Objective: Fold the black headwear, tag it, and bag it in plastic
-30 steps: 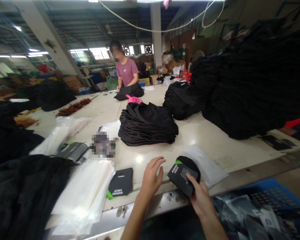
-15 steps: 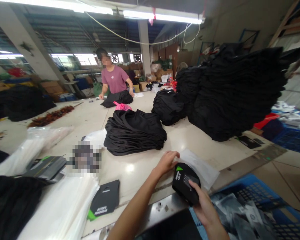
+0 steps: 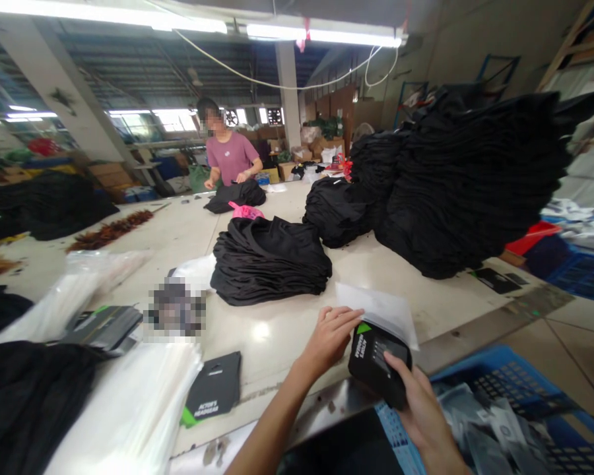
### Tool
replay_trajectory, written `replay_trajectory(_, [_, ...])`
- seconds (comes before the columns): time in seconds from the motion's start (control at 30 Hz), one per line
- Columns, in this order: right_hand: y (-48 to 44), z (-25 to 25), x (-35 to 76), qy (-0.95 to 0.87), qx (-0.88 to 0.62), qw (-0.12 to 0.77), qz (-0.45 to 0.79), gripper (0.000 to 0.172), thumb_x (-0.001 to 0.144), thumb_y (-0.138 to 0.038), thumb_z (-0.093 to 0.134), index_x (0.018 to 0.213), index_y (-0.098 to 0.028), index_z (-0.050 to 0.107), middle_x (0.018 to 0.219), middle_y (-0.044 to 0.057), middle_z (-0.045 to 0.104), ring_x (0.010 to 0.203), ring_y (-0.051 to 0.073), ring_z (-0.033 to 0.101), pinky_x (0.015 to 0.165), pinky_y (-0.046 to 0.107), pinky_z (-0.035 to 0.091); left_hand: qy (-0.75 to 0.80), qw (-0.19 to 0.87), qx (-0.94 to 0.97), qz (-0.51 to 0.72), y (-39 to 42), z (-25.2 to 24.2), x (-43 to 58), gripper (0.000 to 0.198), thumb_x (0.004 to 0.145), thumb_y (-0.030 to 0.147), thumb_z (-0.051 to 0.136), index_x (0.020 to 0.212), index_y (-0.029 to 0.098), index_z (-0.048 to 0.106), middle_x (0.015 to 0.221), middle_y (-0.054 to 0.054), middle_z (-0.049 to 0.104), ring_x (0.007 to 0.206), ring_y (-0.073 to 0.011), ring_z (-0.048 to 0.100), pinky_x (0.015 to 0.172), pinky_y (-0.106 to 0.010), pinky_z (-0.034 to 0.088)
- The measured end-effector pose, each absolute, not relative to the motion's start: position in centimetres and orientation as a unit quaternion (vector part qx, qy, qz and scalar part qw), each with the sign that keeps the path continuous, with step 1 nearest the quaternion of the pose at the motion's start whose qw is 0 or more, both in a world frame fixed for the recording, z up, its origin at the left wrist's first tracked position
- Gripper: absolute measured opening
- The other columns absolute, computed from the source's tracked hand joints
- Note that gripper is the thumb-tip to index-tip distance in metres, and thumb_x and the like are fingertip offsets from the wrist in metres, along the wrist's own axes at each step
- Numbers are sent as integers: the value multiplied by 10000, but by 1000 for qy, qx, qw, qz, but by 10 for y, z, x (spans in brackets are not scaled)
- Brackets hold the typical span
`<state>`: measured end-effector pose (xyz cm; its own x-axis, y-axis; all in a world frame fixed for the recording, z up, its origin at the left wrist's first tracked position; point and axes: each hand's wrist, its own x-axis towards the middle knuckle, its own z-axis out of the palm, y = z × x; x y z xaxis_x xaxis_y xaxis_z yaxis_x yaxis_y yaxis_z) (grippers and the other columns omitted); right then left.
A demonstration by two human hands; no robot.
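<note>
The black folded cap with its card label (image 3: 376, 359) sits in my right hand (image 3: 423, 415) just over the near edge of the table (image 3: 277, 330). My fingers are wrapped round its lower end and my thumb is pressed on the label's face. Its top end meets the clear plastic bag (image 3: 382, 309), which stands lifted off the tabletop. My left hand (image 3: 331, 336) grips that bag at its near edge, fingers bent over it and touching the cap's green corner. A blue crate (image 3: 499, 376) of packed bags stands below my right wrist. To the left on the table lie a loose black card (image 3: 215, 389) and a stack of clear bags (image 3: 129, 409). Beyond are a folded black stack (image 3: 270, 260) and a tall black pile (image 3: 475, 178). A person in a mauve shirt (image 3: 230, 155) works at the far end.
</note>
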<state>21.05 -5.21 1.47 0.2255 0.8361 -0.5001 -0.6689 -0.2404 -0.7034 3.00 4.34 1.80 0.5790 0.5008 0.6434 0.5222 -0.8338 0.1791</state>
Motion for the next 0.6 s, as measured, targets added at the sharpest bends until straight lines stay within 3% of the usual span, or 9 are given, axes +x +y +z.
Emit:
replay_trajectory(0.1, [-53, 24, 199, -108, -490, 632, 590, 669, 564, -399, 955, 1119, -114, 714, 981, 96, 785, 952, 284, 749, 802, 333, 632, -286, 50, -885, -364, 18, 37, 17, 376, 1041, 121, 411, 1345, 180, 625, 1376, -125, 673, 1355, -182, 566, 1166, -442, 391])
replay_trajectory(0.2, [-52, 30, 186, -102, -483, 660, 566, 624, 566, -413, 944, 1065, -115, 718, 941, 94, 783, 965, 299, 745, 820, 362, 633, -265, 150, -895, -328, -12, 46, 12, 335, 1052, 117, 435, 1322, 129, 632, 1390, -120, 665, 1400, -186, 544, 1238, -452, 356])
replay_trajectory(0.3, [-51, 33, 168, -88, -471, 666, 571, 577, 568, -417, 940, 1012, -125, 713, 896, 88, 780, 940, 301, 749, 804, 372, 635, -300, 217, -859, -354, -43, 34, 18, 342, 1044, 101, 439, 1320, 48, 634, 1403, -158, 647, 1423, -250, 527, 1201, -431, 436])
replay_trajectory(0.4, [-51, 37, 150, -58, -456, 669, 585, 613, 539, -417, 953, 1022, -148, 690, 876, 82, 779, 903, 300, 756, 772, 375, 636, -352, 205, -802, -437, -64, 13, 21, 378, 1031, 61, 404, 1335, -10, 618, 1399, -218, 630, 1459, -304, 482, 1134, -425, 516])
replay_trajectory(0.6, [-57, 47, 137, -114, -458, 597, 649, 651, 517, -402, 969, 1035, -123, 689, 904, 107, 776, 877, 307, 751, 725, 375, 633, -367, 210, -790, -444, -78, 4, -12, 394, 1042, 67, 407, 1371, 62, 623, 1386, -186, 648, 1421, -297, 531, 1129, -466, 521])
